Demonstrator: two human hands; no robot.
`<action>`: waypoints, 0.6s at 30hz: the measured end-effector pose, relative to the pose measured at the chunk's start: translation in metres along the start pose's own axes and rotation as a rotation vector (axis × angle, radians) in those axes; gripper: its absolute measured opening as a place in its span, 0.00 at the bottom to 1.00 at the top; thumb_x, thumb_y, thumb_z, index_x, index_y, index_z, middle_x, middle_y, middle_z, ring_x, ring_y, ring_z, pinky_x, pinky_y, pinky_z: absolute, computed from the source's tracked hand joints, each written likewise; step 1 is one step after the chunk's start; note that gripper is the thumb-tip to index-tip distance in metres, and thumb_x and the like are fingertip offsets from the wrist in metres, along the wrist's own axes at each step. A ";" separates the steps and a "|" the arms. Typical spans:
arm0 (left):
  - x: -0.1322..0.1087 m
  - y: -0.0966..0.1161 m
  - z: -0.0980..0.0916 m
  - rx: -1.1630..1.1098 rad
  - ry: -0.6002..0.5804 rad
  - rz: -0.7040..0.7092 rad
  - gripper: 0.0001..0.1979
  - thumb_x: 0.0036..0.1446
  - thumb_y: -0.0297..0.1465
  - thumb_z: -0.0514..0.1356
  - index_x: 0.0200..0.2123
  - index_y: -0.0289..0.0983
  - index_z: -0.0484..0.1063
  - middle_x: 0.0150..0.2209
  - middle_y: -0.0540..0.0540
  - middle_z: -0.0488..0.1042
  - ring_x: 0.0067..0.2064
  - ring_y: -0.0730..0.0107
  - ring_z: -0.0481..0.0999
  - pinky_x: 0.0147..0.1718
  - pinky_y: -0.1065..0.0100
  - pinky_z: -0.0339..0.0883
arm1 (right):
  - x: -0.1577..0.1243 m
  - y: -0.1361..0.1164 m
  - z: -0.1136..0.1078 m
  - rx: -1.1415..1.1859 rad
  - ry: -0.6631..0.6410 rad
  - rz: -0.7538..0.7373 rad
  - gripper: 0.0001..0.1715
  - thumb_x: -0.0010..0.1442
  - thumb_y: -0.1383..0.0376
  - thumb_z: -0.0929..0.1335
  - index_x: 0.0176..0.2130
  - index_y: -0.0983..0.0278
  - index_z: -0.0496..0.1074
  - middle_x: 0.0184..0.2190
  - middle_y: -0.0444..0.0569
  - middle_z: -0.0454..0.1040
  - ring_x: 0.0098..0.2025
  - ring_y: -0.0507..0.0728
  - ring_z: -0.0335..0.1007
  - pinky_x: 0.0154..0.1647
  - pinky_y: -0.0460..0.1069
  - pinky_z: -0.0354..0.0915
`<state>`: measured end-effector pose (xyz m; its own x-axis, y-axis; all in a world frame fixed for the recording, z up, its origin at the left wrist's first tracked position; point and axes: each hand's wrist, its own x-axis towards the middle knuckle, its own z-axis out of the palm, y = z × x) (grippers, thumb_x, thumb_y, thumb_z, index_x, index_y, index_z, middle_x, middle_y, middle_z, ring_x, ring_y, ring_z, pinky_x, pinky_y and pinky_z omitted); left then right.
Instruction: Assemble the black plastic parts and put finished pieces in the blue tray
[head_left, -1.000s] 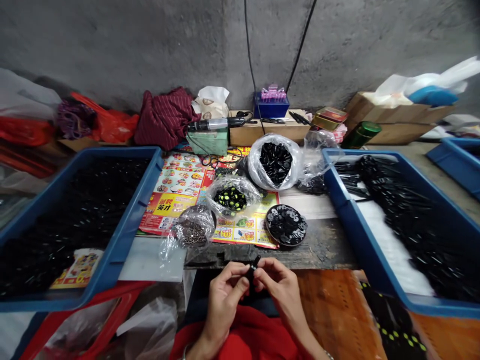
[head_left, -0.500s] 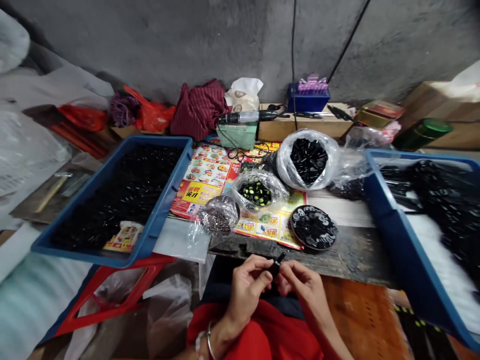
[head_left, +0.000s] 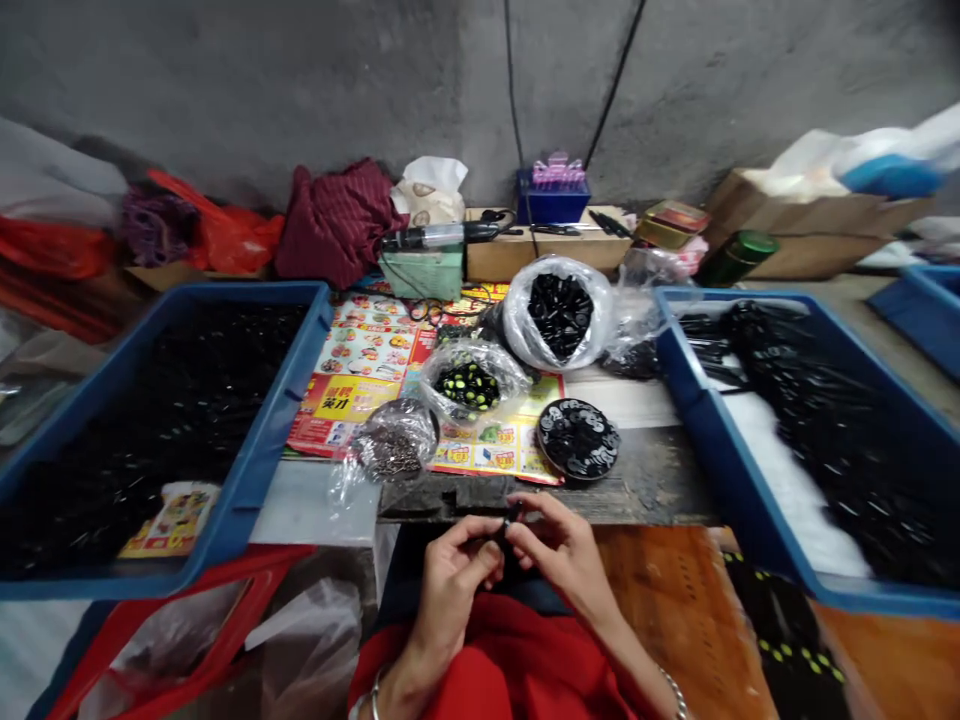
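Just above the person's red-clothed lap (head_left: 480, 665), I see both bare hands close together at the front edge of a worn, dark wooden worktop (head_left: 637, 490). The left hand (head_left: 450, 590) and the right hand (head_left: 562, 555) are both curled narrow, and together they pinch a small black piece (head_left: 511, 518). The fingers hide most of it, so I cannot make out its exact shape.

Ahead of the right hand lies a round, flat cluster of glossy black discs with pale markings (head_left: 578, 439). Ahead of the left hand sits a clear plastic bag of tiny brownish bits (head_left: 394, 450). Farther ahead of the hands, a clear plastic bag of black pieces with green spots (head_left: 471, 388) and a larger clear plastic bag of glossy black pieces (head_left: 559, 315) rest on a colourful printed paper flyer (head_left: 352, 370). Out past the left hand is a blue plastic tray heaped with black pieces (head_left: 255, 470), and past the right hand a matching blue plastic tray of long black pieces (head_left: 720, 440).
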<state>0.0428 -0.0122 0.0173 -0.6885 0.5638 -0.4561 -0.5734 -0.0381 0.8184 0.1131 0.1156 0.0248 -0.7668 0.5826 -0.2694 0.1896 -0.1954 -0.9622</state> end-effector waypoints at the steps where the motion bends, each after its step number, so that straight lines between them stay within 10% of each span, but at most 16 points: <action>1: 0.001 0.000 0.000 -0.009 0.001 -0.012 0.16 0.44 0.36 0.71 0.35 0.32 0.77 0.20 0.50 0.72 0.21 0.76 0.65 0.20 0.75 0.57 | 0.002 -0.001 -0.001 -0.011 0.012 -0.015 0.21 0.53 0.53 0.72 0.41 0.65 0.75 0.30 0.47 0.73 0.21 0.51 0.68 0.20 0.45 0.66; 18: 0.007 -0.002 0.004 -0.004 0.024 -0.061 0.18 0.40 0.37 0.73 0.34 0.32 0.78 0.21 0.49 0.74 0.20 0.77 0.66 0.18 0.76 0.55 | 0.008 0.009 -0.012 -0.062 -0.010 -0.066 0.17 0.57 0.56 0.70 0.41 0.65 0.77 0.28 0.47 0.75 0.23 0.50 0.67 0.25 0.44 0.65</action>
<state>0.0410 -0.0048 0.0145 -0.6625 0.5454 -0.5134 -0.6164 -0.0074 0.7874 0.1163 0.1280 0.0134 -0.7849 0.5848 -0.2050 0.1759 -0.1070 -0.9786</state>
